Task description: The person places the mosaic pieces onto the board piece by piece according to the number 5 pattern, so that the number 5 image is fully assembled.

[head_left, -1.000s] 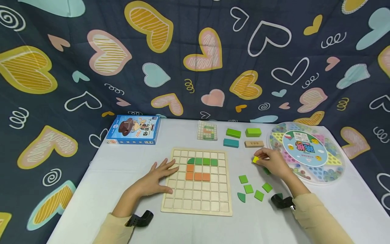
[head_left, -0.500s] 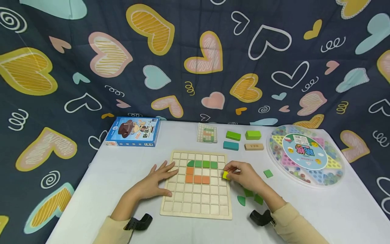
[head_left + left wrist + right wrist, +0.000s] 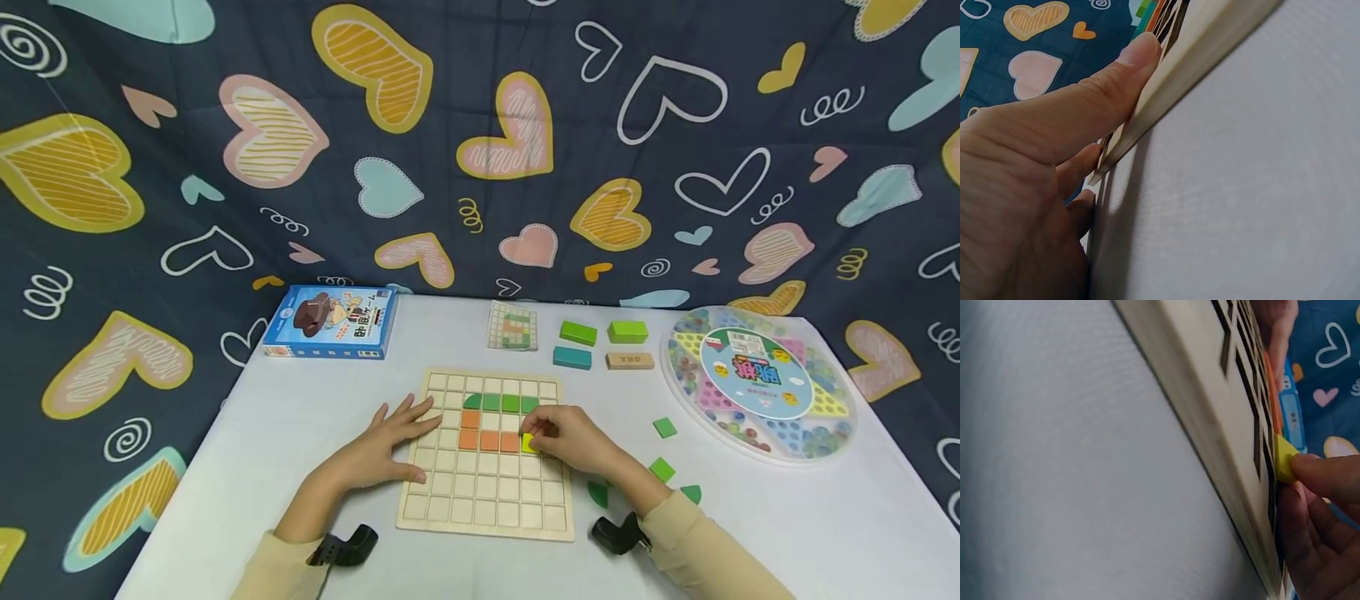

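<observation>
Currently the right hand (image 3: 573, 442) pinches a yellow tile (image 3: 528, 442) over the wooden grid board (image 3: 486, 492), just right of the orange tiles (image 3: 487, 440). Left hand (image 3: 390, 446) lies spread flat, steadying the board's left edge. Judged step: placement; next, the tile needs squaring into its cell before release.

Left hand (image 3: 382, 450) flat, fingers spread; right hand (image 3: 572, 440) seemingly pinching.

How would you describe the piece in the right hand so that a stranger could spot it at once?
Find the wooden grid board at the middle of the white table. The right hand pinches a small yellow tile just right of the orange tiles. It is the only yellow piece; those beside it are orange or green.
</observation>
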Demonstrator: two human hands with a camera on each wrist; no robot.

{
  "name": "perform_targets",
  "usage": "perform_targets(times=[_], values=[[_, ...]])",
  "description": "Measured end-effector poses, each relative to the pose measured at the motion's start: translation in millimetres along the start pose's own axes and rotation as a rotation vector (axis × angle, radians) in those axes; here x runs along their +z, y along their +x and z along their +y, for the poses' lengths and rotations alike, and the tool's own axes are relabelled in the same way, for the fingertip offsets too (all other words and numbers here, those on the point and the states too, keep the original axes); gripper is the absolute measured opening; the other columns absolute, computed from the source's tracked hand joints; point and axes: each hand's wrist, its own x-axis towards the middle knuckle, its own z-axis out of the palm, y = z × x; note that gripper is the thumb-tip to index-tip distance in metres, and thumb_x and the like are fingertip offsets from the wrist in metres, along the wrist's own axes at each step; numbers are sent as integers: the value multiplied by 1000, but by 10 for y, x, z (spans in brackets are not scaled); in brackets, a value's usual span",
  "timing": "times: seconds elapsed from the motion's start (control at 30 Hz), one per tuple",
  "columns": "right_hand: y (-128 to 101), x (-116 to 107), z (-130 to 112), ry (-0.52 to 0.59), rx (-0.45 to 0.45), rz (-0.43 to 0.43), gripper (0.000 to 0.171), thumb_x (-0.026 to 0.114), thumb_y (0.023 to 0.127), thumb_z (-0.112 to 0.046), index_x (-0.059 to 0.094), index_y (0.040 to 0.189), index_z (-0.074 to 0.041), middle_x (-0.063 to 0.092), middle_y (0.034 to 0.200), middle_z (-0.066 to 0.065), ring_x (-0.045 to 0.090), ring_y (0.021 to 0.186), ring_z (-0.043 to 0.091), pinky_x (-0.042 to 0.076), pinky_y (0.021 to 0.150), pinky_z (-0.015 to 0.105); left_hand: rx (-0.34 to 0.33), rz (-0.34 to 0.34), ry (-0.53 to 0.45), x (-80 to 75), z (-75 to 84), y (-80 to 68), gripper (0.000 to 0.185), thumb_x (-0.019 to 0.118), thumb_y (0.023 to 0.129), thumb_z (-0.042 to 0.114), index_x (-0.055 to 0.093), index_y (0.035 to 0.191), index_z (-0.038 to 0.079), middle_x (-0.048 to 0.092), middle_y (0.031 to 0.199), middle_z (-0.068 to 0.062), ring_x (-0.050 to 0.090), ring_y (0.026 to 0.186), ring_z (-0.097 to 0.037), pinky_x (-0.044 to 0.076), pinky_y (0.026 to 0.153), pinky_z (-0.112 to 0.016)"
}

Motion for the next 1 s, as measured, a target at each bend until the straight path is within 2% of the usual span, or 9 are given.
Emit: perform_targets(times=[0.27, 0.47, 0.63, 0.83, 1.0], values=[[9, 25, 15, -23, -7, 18, 13, 68, 85, -6, 68, 92, -16, 58, 81, -8, 53, 74, 9, 47, 63, 20, -4, 0, 5, -8, 15, 5, 81, 78, 71, 39, 46, 142, 15, 25, 157, -9, 5, 146, -38, -6, 114, -61], [-38, -52, 52, -16, -42, 26, 13, 67, 87, -12, 68, 99, -15, 62, 90, -6, 56, 80, 8, 50, 71, 21, -4, -2, 3, -4, 16, 7, 82, 79, 71, 38, 46, 142, 15, 25, 157, -9, 5, 146, -38, -5, 114, -62], [-166, -246, 154, -23, -51, 87, 21, 67, 88, -13, 67, 109, -11, 66, 105, 0, 62, 92, 12, 54, 82, 27, -3, 5, 14, -1, -2, 13, 82, 78, 70, 40, 45, 142, 16, 25, 157, -9, 5, 146, -37, -5, 114, -61], [-396, -454, 367, -81, 4, 143, 25, 67, 87, -13, 66, 113, -11, 67, 110, 1, 62, 97, 17, 54, 84, 32, -6, 6, 14, 0, -11, 9, 82, 78, 70, 41, 46, 142, 16, 24, 157, -9, 5, 146, -37, -5, 114, -61], [-572, -547, 501, -153, 50, 119, 28, 67, 85, -7, 67, 113, -13, 66, 111, 0, 61, 101, 18, 53, 87, 36, -6, 2, 11, 3, -10, 6, 82, 78, 70, 41, 46, 142, 16, 24, 157, -8, 5, 146, -37, -5, 114, -61]])
